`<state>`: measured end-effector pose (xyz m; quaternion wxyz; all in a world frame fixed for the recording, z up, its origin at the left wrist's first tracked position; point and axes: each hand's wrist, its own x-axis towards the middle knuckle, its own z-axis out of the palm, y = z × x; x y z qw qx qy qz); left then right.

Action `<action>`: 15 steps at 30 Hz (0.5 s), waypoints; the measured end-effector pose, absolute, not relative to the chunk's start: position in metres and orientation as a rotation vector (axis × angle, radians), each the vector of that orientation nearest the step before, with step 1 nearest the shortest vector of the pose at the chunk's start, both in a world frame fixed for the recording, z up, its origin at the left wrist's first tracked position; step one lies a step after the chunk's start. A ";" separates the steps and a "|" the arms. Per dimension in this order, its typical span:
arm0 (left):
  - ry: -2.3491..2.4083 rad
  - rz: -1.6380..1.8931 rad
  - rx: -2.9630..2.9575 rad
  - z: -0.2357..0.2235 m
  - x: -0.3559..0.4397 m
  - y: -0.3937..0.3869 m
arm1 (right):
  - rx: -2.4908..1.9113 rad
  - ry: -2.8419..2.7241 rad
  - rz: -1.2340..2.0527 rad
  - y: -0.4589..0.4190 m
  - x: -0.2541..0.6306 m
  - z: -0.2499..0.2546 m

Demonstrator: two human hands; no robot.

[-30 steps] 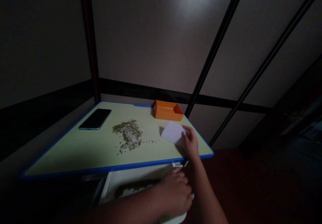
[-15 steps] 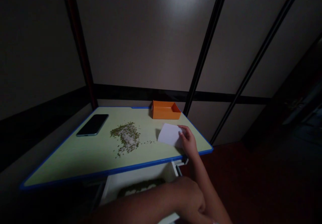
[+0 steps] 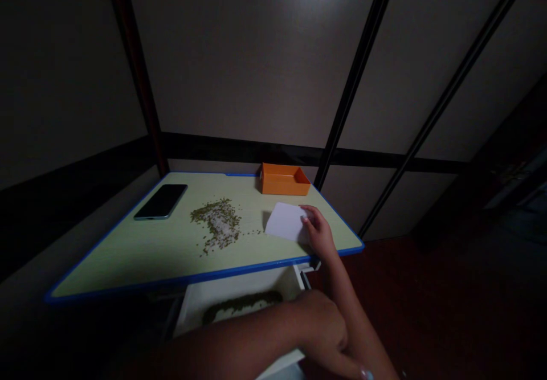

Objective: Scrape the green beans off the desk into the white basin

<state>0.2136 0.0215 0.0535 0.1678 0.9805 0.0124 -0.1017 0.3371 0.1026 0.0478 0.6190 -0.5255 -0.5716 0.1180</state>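
Note:
My right hand (image 3: 318, 229) pinches the right edge of a white sheet of paper or card (image 3: 285, 221), thumb on top. The sheet is tilted over the right part of the table (image 3: 162, 266) and casts a shadow on its left. Left of it lies a spread heap of small green and whitish grains (image 3: 220, 223), with a thin trail of them reaching toward the sheet. My left hand (image 3: 329, 334) is bent over at the wrist against my right forearm, below the table edge. One fingertip of it shows; the other fingers are hidden.
A black-screened phone (image 3: 161, 201) lies at the table's left. An orange open box (image 3: 285, 180) stands at the back right. Below the front edge, a white drawer (image 3: 294, 282) is pulled out, with dark green grains (image 3: 243, 301) inside. Panelled walls rise behind the table.
The view has shifted slightly, so the table sits higher in the picture. The left hand's fingertip has come into sight by the right forearm. The right hand keeps hold of the sheet.

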 end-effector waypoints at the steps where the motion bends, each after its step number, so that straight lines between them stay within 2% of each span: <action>1: 0.042 -0.280 2.791 0.053 0.213 0.021 | -1.207 -1.317 0.269 0.103 0.337 0.047; 9: 0.038 -0.248 2.779 0.048 0.213 0.021 | -1.237 -1.232 0.256 0.105 0.340 0.041; 15: 0.038 -0.362 2.765 0.055 0.213 0.021 | -1.263 -1.114 0.208 0.105 0.344 0.039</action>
